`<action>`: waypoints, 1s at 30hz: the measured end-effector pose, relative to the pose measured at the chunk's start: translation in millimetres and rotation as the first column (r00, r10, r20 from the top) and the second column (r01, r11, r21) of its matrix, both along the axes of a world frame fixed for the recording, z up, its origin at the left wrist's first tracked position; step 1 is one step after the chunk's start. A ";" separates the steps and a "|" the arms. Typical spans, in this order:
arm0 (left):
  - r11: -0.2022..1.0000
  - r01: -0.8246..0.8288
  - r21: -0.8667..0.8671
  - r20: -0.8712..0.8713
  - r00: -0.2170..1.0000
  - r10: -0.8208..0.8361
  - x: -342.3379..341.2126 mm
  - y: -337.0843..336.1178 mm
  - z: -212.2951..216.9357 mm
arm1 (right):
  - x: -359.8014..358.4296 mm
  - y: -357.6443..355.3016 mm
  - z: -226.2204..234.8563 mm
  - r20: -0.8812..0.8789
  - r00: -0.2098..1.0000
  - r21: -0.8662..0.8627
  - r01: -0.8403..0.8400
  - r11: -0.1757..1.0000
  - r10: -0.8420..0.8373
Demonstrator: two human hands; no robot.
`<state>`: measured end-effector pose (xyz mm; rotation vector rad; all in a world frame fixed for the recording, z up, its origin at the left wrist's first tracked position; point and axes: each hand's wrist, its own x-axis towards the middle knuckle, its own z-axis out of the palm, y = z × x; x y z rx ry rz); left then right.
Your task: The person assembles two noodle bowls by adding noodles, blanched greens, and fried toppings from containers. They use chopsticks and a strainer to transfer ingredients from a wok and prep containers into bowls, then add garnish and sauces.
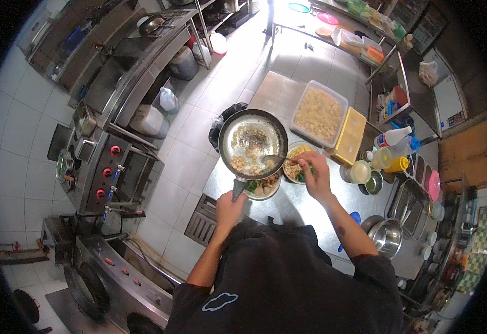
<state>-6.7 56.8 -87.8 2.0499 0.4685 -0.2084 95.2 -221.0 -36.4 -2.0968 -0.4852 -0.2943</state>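
Note:
My left hand (230, 210) is wrapped round the dark handle of a frying pan (253, 133). The pan hangs over the steel worktable (215, 183), with browned food pieces gathered at its near side and an oily film on its base. In my right hand (317, 175) is a metal spoon (271, 160), its bowl end at the pan's right side among the pieces. Partly under the pan is a plate of food (263, 192) with green leaves and brown chunks. A second dish (299, 151), holding yellowish pieces and greens, lies beneath my right hand.
Beyond stand a clear tub of pale pieces (318, 114) and a yellow-lidded container (349, 135). Squeeze bottles (392, 136), a steel bowl (386, 236) and trays (410, 200) crowd the right. Stoves (112, 172) line the left; a black bag (215, 131) is by the table edge.

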 end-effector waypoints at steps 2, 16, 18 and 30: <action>1.000 0.017 0.000 0.015 1.000 -0.017 1.8 1.8 -5.3 | 0.2 8.4 1.7 -0.049 0.999 0.083 0.018 0.996 -0.014; 1.000 0.019 0.003 0.128 0.992 -0.019 6.2 -16.4 8.3 | 50.5 40.6 -5.3 -0.085 0.992 0.328 0.120 0.937 -0.098; 0.998 0.036 0.057 0.137 0.990 -0.044 6.2 -15.3 7.1 | 64.9 45.4 4.5 0.017 0.995 0.221 0.096 0.971 -0.102; 0.999 0.012 0.048 0.153 0.988 -0.019 4.5 -7.4 -1.6 | 69.3 14.2 9.3 -0.024 0.998 0.267 0.065 0.961 -0.060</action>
